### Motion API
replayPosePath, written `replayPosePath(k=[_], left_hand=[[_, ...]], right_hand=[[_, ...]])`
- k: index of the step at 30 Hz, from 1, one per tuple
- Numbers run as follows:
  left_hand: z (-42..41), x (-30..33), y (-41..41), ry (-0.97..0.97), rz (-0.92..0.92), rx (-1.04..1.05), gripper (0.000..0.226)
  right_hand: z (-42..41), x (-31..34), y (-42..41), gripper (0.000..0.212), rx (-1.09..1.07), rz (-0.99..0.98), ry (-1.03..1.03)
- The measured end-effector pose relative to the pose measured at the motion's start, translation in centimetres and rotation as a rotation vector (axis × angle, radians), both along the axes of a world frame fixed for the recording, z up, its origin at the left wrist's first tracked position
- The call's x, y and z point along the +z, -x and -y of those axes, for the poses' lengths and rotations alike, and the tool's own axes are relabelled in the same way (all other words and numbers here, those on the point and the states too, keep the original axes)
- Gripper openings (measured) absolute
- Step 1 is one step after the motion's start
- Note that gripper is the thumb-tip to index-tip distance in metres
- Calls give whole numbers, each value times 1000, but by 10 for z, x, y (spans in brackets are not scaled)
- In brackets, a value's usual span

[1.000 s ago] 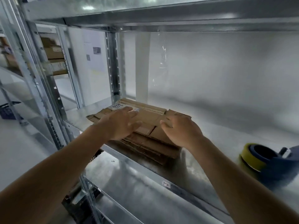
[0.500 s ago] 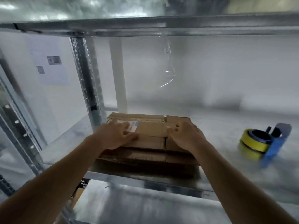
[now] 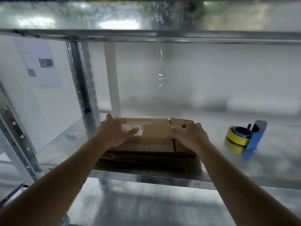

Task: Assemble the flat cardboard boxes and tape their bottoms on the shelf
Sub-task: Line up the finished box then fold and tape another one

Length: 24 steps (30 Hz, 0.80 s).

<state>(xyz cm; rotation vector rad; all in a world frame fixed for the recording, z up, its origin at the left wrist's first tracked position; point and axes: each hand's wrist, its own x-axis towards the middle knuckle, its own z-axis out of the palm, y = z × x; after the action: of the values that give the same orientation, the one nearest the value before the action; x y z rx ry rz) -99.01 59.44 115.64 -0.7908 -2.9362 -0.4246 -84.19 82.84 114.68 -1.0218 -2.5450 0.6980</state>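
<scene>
Cardboard boxes [image 3: 149, 136], brown, corrugated and flat, lie stacked near the left of the galvanised shelf [image 3: 68, 144], none yet assembled or taped; both hands, left hand [image 3: 114, 134] and right hand [image 3: 190, 136], are laid on top, fingers outstretched, nothing gripped; a blue-and-yellow tape dispenser [image 3: 244, 137] waits far right.

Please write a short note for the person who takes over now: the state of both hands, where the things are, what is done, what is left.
Left hand: flat on the stack of flat cardboard boxes, fingers near its white label.
Right hand: fingers spread on the stack's right part.
The stack lies on the metal shelf; the tape dispenser stands apart to its right.
Done: nothing assembled or taped.
Left: open each box, fold and tape the bottoms.
</scene>
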Motion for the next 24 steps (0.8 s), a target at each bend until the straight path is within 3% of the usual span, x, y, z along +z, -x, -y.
replayPosePath(k=[2, 6, 11, 15, 19, 24], left_hand=[[-6, 1, -6, -27, 35, 49, 99], [-16, 9, -23, -125, 44, 112, 126], [-22, 19, -35, -328, 118, 170, 102], [-20, 22, -37, -545, 326, 169, 77], [-19, 24, -35, -686, 502, 125, 73], [-30, 38, -67, -970, 803, -69, 33]], right_hand=[[-1, 4, -10, 70, -6, 2, 21], [-4, 8, -30, 111, 5, 21, 43], [-16, 12, -51, 127, 30, -15, 92], [-25, 15, -64, 112, 80, -110, 158], [-30, 16, -73, 103, 93, -212, 255], [-37, 22, -93, 90, 151, -434, 457]])
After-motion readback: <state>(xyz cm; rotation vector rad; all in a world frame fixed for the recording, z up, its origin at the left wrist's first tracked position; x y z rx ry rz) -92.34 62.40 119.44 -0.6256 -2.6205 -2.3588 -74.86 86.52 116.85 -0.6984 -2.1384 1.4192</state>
